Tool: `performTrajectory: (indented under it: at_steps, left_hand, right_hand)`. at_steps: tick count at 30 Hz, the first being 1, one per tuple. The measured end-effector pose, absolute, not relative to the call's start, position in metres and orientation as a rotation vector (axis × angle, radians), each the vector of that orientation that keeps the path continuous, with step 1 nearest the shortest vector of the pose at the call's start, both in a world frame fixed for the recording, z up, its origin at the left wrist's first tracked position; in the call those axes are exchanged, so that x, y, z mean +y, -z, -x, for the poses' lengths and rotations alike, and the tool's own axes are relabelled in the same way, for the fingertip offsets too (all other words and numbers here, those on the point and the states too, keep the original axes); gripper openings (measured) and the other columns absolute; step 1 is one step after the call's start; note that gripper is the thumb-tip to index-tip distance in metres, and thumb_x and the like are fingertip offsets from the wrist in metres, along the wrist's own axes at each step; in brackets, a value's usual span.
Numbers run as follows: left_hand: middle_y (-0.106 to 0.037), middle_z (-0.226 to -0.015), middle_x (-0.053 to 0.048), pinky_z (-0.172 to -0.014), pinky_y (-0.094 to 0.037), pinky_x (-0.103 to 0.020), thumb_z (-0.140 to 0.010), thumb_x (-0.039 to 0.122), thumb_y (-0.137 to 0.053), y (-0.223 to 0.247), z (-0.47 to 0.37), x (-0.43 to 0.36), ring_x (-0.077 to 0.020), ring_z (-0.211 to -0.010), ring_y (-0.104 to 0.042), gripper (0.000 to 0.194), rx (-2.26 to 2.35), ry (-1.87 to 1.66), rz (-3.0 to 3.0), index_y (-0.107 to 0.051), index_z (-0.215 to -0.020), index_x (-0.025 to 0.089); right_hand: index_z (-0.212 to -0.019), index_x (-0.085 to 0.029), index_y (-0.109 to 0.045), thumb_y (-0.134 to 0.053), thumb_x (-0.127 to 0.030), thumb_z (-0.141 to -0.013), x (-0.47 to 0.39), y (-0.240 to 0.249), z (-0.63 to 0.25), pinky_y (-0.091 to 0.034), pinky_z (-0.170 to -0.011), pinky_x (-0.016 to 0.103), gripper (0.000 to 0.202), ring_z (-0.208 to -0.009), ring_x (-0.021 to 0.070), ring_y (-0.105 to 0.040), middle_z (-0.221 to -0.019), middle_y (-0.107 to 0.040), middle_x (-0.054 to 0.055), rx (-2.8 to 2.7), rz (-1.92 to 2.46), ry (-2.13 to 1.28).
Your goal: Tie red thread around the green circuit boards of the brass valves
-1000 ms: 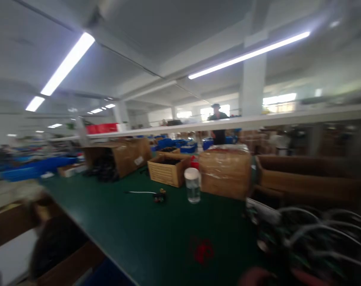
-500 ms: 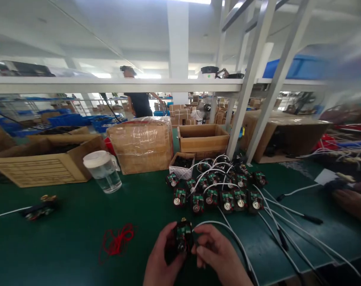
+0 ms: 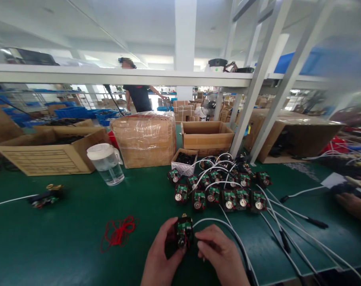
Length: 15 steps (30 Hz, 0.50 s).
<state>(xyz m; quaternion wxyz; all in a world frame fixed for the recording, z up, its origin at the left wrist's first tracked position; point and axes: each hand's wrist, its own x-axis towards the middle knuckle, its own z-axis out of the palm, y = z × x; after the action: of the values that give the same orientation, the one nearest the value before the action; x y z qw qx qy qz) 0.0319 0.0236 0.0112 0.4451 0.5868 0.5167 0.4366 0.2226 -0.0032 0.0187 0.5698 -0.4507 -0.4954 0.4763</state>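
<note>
Fingers of the left hand: bent around the circuit module, thumb at its near edge. Fingers of the right hand: drawn nearly together, just beside the right edge of the circuit module; cannot tell whether contact is made or what is pinched, small pale tip visible below. Circuit module: between both hands, over the green table, green board facing up and brass-coloured fitting at the far end.

Just right of the circuit module: white cable, curving toward the near edge. Left of it: tangle of red wire; farther left, separate cabled unit. Beyond it, slightly right: cluster of similar units in uneven rows, green boards exposed, with white leads.

Farther beyond the circuit module: white box of black parts, open carton, film-wrapped carton. Beyond and left: lidded clear jug, marking on handle too small to read; carton with printed dark lines. Well right of the circuit module: another person's hand, near dark material. Far behind: person in dark clothing.
</note>
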Motion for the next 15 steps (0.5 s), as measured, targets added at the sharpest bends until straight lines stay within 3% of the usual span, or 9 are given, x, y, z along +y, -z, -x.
performTrajectory:
  at_steps: [5, 15]
  left_hand:
    - [-0.072, -0.125, -0.006, -0.101, -0.056, -0.039, -0.078, 0.023, -0.069, -0.011, -0.032, 0.023, -0.024, -0.111, -0.071, 0.056, 1.278, -1.082, -1.459, -0.056, -0.131, 0.026]
    - [-0.072, -0.126, -0.008, -0.102, -0.055, -0.041, -0.077, 0.02, -0.069, -0.011, -0.033, 0.021, -0.0248, -0.113, -0.07, 0.056, 1.264, -1.102, -1.436, -0.058, -0.131, 0.025]
  right_hand:
    - [-0.095, -0.022, -0.078, -0.074, -0.047, -0.087, -0.006, -0.022, -0.224, -0.054, -0.058, 0.026, 0.027, -0.065, 0.0164, -0.069, -0.086, -0.065, 0.004, -1.18, 1.133, -1.073]
    - [-0.088, -0.019, -0.071, -0.071, -0.064, -0.083, -0.007, -0.008, -0.211, -0.052, -0.06, 0.029, 0.045, -0.063, 0.0211, -0.068, -0.074, -0.071, 0.006, -1.116, 1.32, -1.019]
